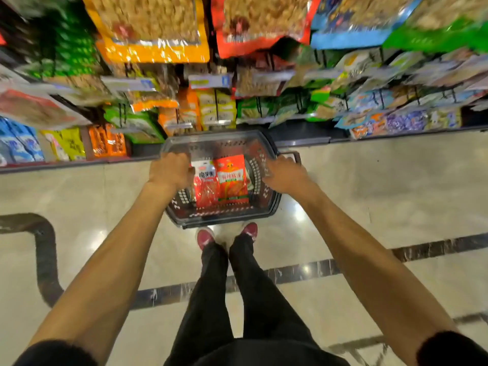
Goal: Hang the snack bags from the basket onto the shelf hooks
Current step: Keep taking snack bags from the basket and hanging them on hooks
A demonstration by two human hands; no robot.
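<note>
Fingers of the left hand (pixel 170 169) are curling over the left rim of the dark plastic basket (pixel 219 221), while the right hand (pixel 284 171) is clamping its fingers on the right rim beside the handle. Two red snack bags (pixel 232 178) are lying side by side inside the basket, which is sitting between red shoes (pixel 204 237) and the shelf (pixel 303 140) of hanging packets (pixel 150 27)

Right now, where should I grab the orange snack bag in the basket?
Probably pinch its top edge, reaching down from above: the orange snack bag lies face up, boxed in by the basket walls. Free the right hand first; it grips the rim nearby.
</note>
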